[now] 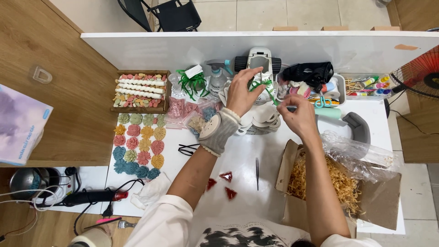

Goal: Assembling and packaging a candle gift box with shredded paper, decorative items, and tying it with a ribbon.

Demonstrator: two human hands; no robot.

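Ribbon work is what the head view shows: both hands are raised over the white table (247, 169), meeting above a cluster of white cups (260, 116). The left hand (242, 91), with a knitted wrist band carrying a round disc (211, 127), has its fingers curled close together, thumb and forefinger pinched on a thin green ribbon (261, 84). The right hand (299, 114) is also nearly closed, its fingertips pinched together; it seems to grip the other end of the same ribbon, though the strand there is too thin to be sure. The ribbon itself sits between the two hands, just in front of the white tape dispenser (259, 61) and near the spray bottle (216, 78).

To do this well, my judgement is that the strand should be kept taut between both pinches, with the hands held close so the ribbon does not twist or slip.

Around them: a cardboard box of straw-coloured shred (329, 183) lies by the right forearm, with a clear plastic bag (356, 151) on it. Black tweezers (257, 173) and three red triangular pieces (226, 176) lie on the table between the arms. Rows of coloured leaf-shaped pieces (139, 144) lie to the left, below a wooden tray (139, 89) of similar items.
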